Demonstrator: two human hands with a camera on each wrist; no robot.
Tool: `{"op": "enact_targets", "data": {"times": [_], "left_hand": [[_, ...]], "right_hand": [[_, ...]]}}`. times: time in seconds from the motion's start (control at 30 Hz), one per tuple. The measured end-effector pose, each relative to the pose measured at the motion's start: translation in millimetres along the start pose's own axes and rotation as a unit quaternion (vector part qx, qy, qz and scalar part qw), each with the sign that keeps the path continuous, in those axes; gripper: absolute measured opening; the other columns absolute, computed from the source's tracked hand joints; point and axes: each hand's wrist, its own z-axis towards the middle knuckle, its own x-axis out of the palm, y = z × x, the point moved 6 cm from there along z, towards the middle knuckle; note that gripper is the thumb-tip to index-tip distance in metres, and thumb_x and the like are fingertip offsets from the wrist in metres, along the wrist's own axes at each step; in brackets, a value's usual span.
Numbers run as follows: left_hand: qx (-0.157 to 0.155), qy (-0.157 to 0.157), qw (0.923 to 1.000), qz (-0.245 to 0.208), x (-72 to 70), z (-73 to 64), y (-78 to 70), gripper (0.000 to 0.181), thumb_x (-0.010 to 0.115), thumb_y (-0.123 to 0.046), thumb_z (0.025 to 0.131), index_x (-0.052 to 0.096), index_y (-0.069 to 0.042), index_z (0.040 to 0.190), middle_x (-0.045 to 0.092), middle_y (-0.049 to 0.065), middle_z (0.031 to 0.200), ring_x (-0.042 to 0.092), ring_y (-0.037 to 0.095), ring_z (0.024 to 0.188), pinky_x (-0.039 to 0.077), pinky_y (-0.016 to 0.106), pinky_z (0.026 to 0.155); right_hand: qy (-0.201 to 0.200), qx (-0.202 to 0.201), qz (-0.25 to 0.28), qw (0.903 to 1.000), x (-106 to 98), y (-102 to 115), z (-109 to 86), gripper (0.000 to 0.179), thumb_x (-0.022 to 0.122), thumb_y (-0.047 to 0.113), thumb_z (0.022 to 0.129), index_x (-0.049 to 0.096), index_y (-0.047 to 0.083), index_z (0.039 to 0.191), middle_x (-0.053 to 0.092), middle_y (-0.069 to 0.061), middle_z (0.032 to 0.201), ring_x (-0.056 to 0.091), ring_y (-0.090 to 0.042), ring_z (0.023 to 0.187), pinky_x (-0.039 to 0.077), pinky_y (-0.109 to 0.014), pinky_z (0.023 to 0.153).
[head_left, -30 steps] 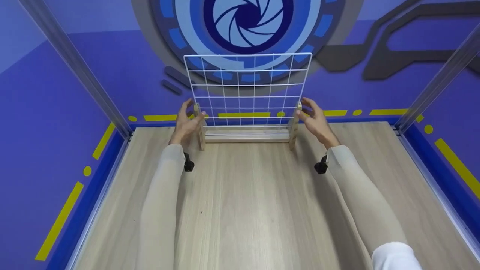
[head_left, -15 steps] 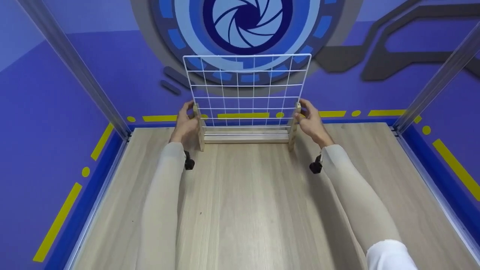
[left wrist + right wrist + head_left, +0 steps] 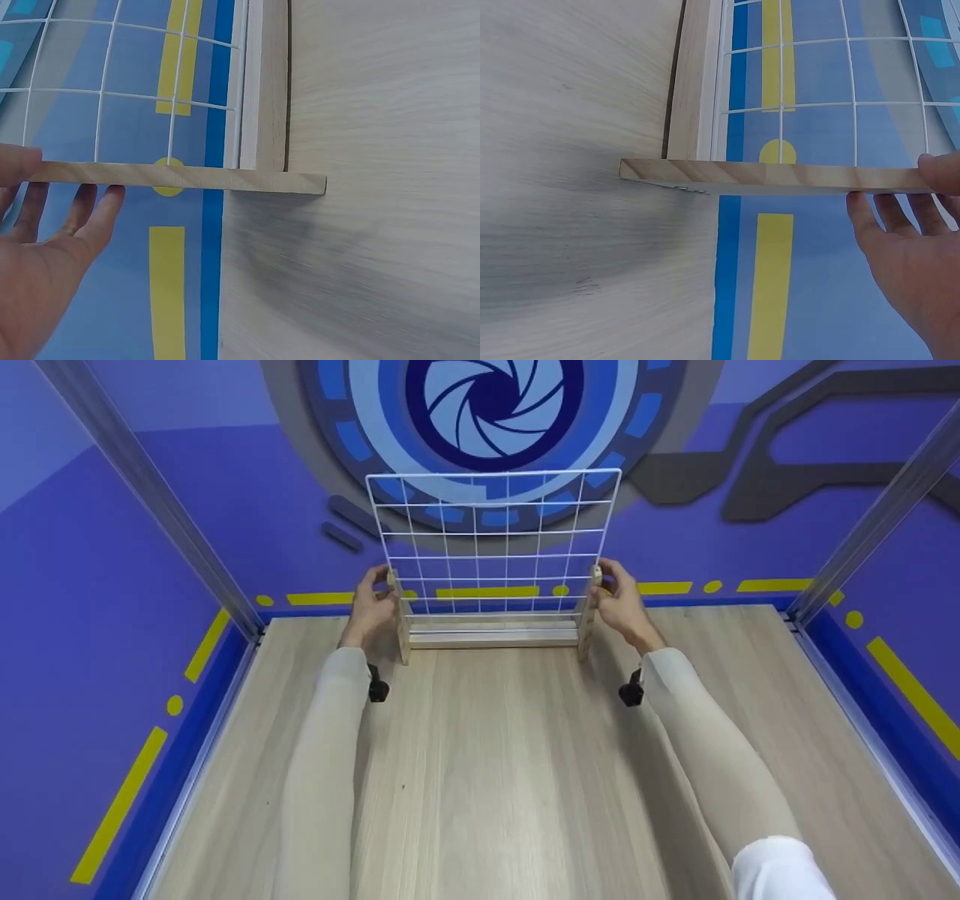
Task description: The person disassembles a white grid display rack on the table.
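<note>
A white wire grid rack (image 3: 493, 532) stands upright at the back of the table, set between two wooden side posts joined by a low wooden crossbar (image 3: 493, 639). My left hand (image 3: 370, 607) grips the upper part of the left post (image 3: 187, 177), thumb on its front edge and fingertips against its outer face. On the other side, my right hand (image 3: 624, 601) holds the right post (image 3: 772, 174) the same way, near its top. Both posts reach down to the tabletop.
The wood-grain table (image 3: 487, 780) spreads out in front of the rack. Close behind it rises a blue patterned back wall (image 3: 225, 532) with yellow dashes. Metal frame posts (image 3: 161, 502) mark the back corners, and side walls flank the table.
Both hands have closed in from around the posts: the thumbs and fingers now press on them. The right forearm shifted slightly left. The rack stays in place.
</note>
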Motion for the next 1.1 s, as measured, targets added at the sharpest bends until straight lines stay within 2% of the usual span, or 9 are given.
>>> {"op": "enact_targets", "data": {"times": [0.2,0.37,0.57,0.7,0.9,1.0,1.1], "left_hand": [[0.003,0.008,0.9999,-0.006,-3.0,-1.0,-1.1,0.055,0.052,0.003,0.105,0.04,0.0,0.159,0.044,0.023,0.16,0.052,0.043,0.145,0.045,0.05,0.123],[-0.015,0.015,0.9993,-0.032,-8.1,-6.3,1.7,0.054,0.058,0.0,0.105,0.044,-0.003,0.157,0.046,0.02,0.159,0.052,0.04,0.145,0.049,0.051,0.119],[-0.036,0.018,0.9978,-0.052,-16.7,-20.0,9.4,0.053,0.062,0.0,0.102,0.049,-0.011,0.152,0.049,0.013,0.159,0.052,0.035,0.145,0.051,0.05,0.117],[-0.041,0.021,0.9962,-0.074,-25.5,-32.9,16.4,0.052,0.064,0.004,0.101,0.05,-0.009,0.149,0.049,0.016,0.157,0.053,0.036,0.143,0.053,0.05,0.115],[-0.018,0.023,0.9961,-0.083,-34.4,-41.8,19.4,0.054,0.067,0.005,0.098,0.051,-0.005,0.148,0.051,0.02,0.153,0.056,0.036,0.139,0.057,0.05,0.11],[-0.003,0.021,0.9971,-0.073,-40.1,-46.5,21.8,0.053,0.067,0.006,0.097,0.053,-0.005,0.147,0.051,0.021,0.152,0.057,0.038,0.138,0.057,0.05,0.109],[0.0,0.013,0.9982,-0.059,-46.1,-52.3,24.6,0.052,0.068,0.005,0.097,0.055,-0.009,0.146,0.053,0.018,0.152,0.058,0.038,0.139,0.058,0.05,0.108]], "right_hand": [[-0.002,0.007,0.014,0.9999,-2,2,2.4,0.053,0.043,-0.01,0.107,0.04,0.0,0.159,0.049,-0.024,0.154,0.053,-0.045,0.139,0.056,-0.05,0.104],[0.004,0.007,0.02,0.9998,-2,3,5.4,0.052,0.043,-0.009,0.108,0.041,0.0,0.159,0.049,-0.025,0.153,0.053,-0.045,0.137,0.059,-0.043,0.098],[0.012,0.001,0.024,0.9996,1,0,8.0,0.052,0.044,-0.008,0.108,0.041,0.0,0.159,0.047,-0.026,0.157,0.053,-0.041,0.137,0.06,-0.036,0.093],[0.03,0.004,0.035,0.9989,10,-1,7.3,0.051,0.044,-0.008,0.108,0.042,0.0,0.159,0.047,-0.025,0.157,0.054,-0.036,0.133,0.06,-0.036,0.093],[0.043,-0.008,0.045,0.998,17,1,8.8,0.05,0.044,-0.009,0.108,0.043,-0.001,0.157,0.048,-0.026,0.155,0.054,-0.044,0.133,0.061,-0.033,0.089],[0.048,-0.013,0.039,0.998,22,3,10.4,0.049,0.043,-0.009,0.109,0.043,-0.001,0.157,0.047,-0.027,0.155,0.055,-0.043,0.13,0.06,-0.033,0.088],[0.053,-0.013,0.029,0.9981,28,3,11.4,0.049,0.043,-0.007,0.109,0.042,0.0,0.158,0.048,-0.026,0.155,0.057,-0.034,0.125,0.059,-0.034,0.089]]}}
